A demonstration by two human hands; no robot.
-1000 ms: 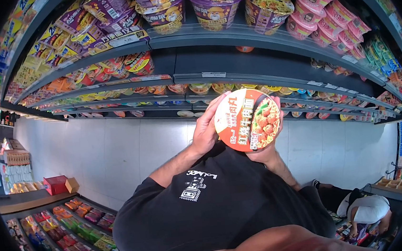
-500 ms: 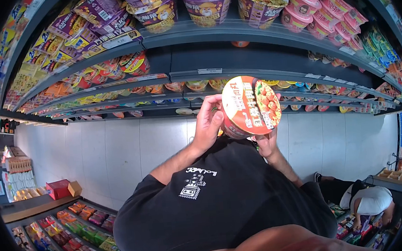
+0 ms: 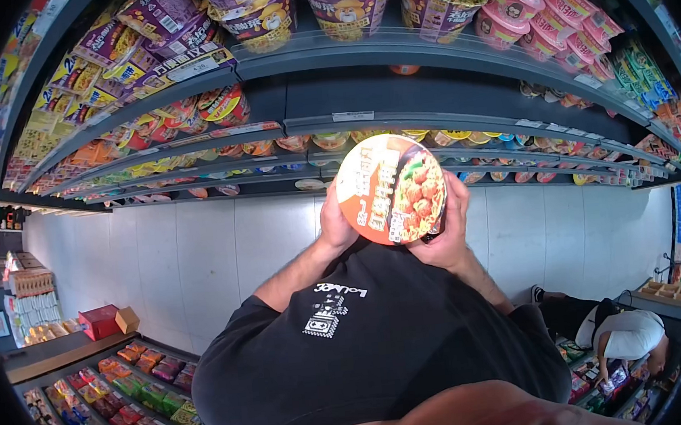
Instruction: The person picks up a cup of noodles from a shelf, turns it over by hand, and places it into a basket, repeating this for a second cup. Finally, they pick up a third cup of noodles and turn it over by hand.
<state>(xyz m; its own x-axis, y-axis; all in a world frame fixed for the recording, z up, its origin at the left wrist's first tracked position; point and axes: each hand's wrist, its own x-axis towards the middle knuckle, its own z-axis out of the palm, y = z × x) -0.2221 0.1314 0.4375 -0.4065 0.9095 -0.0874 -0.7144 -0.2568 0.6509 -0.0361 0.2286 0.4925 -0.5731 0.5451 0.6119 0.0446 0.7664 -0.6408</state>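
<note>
Both of my hands hold a round instant noodle bowl (image 3: 391, 190) in front of my chest. Its lid faces me, orange and cream with a picture of noodles and meatballs. My left hand (image 3: 334, 217) grips the left side, its fingers partly hidden behind the bowl. On the right and lower edge, my right hand (image 3: 448, 223) is wrapped round the rim. The lid hides the bowl's sides and base.
Ahead stands a long shelf (image 3: 365, 119) of noodle bowls, with purple bowls (image 3: 347, 8) and pink bowls (image 3: 512, 3) on top. Behind me are racks of packets (image 3: 142, 400). A person in a white top (image 3: 631, 335) bends over the rack at lower right. A red box (image 3: 99, 322) sits at left.
The noodle bowl has moved left and slightly down, its lid now turned more squarely toward me. My right hand has shifted up round its right side. The person at lower right has moved an arm.
</note>
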